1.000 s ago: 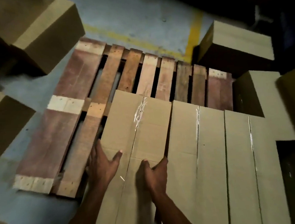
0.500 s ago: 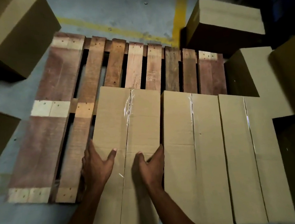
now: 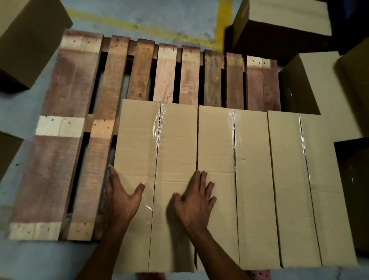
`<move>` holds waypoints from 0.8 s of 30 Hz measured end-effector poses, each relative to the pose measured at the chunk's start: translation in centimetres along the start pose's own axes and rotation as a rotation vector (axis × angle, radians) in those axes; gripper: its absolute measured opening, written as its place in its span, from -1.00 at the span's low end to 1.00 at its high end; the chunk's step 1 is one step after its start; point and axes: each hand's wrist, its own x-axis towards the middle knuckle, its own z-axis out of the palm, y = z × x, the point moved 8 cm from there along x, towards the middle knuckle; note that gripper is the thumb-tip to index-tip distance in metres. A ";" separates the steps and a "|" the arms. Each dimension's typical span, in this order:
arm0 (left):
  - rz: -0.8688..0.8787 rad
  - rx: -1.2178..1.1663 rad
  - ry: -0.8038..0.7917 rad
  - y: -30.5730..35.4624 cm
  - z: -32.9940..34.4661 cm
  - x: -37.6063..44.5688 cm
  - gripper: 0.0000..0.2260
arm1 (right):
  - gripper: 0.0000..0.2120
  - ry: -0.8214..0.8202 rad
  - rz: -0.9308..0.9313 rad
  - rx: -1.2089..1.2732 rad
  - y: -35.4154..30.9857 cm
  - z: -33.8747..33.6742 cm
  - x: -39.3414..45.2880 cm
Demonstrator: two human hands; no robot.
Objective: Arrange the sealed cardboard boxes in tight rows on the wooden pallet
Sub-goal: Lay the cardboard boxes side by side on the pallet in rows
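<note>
Floor: grey concrete (image 3: 167,9) with yellow lines (image 3: 221,13) is lying under a wooden pallet (image 3: 69,109).
Row: three sealed boxes (image 3: 254,178) are sitting side by side on the pallet's right part, long axes running along the slats, taped seams facing up.
Left hand (image 3: 121,196): fingers spread, pressing the left box (image 3: 158,153) at its left edge.
Right hand (image 3: 195,197): lying flat, unclenched, across the left box and its neighbour.
Surroundings: loose boxes (image 3: 280,17) are standing around.

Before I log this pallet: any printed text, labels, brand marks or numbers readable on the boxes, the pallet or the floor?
None readable.
The three sealed boxes on the pallet: plain cardboard, clear tape, no print.
Loose boxes around it: plain faces, no labels seen.
Pallet boards: nail marks only.
Floor: yellow line, no lettering.
</note>
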 end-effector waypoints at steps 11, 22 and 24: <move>-0.047 0.029 -0.030 -0.3 0.5 0.0 0.05 | -0.03 -0.077 -0.059 -0.022 0.1 0.2 -0.6; -0.041 0.038 -0.063 -0.2 -0.2 -0.5 0.03 | -0.06 -0.069 -0.109 -0.104 0.1 0.2 -0.9; -0.018 0.060 -0.060 0.0 -0.6 -0.9 0.01 | -0.07 -0.049 -0.113 -0.092 0.0 -0.1 -1.2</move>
